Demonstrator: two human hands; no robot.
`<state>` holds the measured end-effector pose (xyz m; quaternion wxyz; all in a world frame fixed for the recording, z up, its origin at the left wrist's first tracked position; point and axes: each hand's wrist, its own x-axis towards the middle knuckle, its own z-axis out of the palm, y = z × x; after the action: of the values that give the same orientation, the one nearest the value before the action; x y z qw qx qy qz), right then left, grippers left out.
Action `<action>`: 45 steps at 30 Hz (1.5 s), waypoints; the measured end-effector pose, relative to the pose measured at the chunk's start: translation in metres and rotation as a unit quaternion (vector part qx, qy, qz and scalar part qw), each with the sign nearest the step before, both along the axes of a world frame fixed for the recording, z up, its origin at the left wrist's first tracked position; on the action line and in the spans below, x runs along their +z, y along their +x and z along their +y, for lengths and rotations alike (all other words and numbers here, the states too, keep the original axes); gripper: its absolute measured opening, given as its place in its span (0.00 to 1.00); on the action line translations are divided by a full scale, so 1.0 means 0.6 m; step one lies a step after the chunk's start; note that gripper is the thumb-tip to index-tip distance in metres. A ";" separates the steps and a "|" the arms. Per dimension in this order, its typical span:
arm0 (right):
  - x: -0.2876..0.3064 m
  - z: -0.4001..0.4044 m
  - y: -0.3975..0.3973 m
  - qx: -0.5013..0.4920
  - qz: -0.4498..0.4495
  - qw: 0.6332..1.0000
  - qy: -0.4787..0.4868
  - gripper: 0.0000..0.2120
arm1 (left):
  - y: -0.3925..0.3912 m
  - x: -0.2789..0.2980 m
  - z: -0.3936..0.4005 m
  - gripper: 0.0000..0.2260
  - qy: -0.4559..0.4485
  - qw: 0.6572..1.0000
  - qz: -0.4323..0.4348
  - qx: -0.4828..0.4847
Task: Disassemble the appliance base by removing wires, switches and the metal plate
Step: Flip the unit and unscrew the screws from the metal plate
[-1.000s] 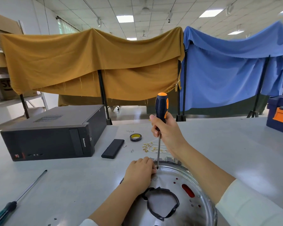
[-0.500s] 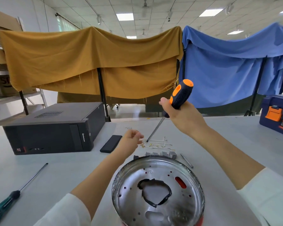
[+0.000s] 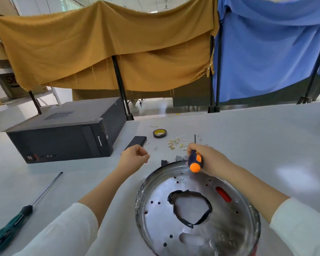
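Centrally, low on the table (image 3: 248,145), the round base (image 3: 198,209) is seen with its shiny metal plate (image 3: 227,224) facing up, dotted with small holes, one red slot and a middle opening edged in crumpled black tape. Its near edge is cut off by the frame. The right hand (image 3: 209,159) is clenched around the orange-and-black handle of a screwdriver (image 3: 195,160), held over the far rim of the base; only the tip of the shaft is seen beyond the fingers. The left hand (image 3: 134,157) is curled loosely to the left of the base, above the table; whether anything is pinched in it cannot be told. Just behind the rim, dark switches (image 3: 171,160) are partly hidden. Further back, thin pale wires (image 3: 177,144) with brass terminals are scattered, near a tape roll (image 3: 159,133) and a flat black phone (image 3: 136,142). To the left, a black computer case (image 3: 68,133) is laid on its side, and a long green-handled screwdriver (image 3: 24,213) is left near the table's edge. Behind the table, mustard and blue cloths are hung over black stands.
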<state>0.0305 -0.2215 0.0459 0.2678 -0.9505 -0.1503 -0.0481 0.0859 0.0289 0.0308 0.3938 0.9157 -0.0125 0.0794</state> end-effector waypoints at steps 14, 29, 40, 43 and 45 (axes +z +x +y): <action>-0.033 -0.002 0.019 0.021 0.028 0.999 -0.024 0.10 | 0.194 -0.050 -0.022 0.05 0.202 0.978 0.041 -0.022; -0.034 -0.004 0.022 0.026 0.028 0.999 -0.018 0.10 | 0.181 -0.022 -0.014 0.18 0.225 0.971 0.047 -0.064; 0.026 -0.016 0.009 -0.012 -0.030 0.996 0.089 0.14 | -0.035 0.017 -0.084 0.12 0.149 0.950 0.084 -0.262; 0.029 -0.028 -0.013 -0.023 -0.027 0.999 0.038 0.13 | -0.059 0.008 -0.082 0.12 0.141 0.955 0.102 -0.242; 0.024 -0.036 -0.030 -0.030 -0.022 0.999 0.022 0.13 | -0.070 0.009 -0.077 0.13 0.121 0.961 0.117 -0.218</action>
<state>0.0126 -0.2433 0.0604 0.2838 -0.9470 -0.1270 -0.0805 0.0441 -0.0171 0.0362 0.2869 0.9344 -0.1751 -0.1182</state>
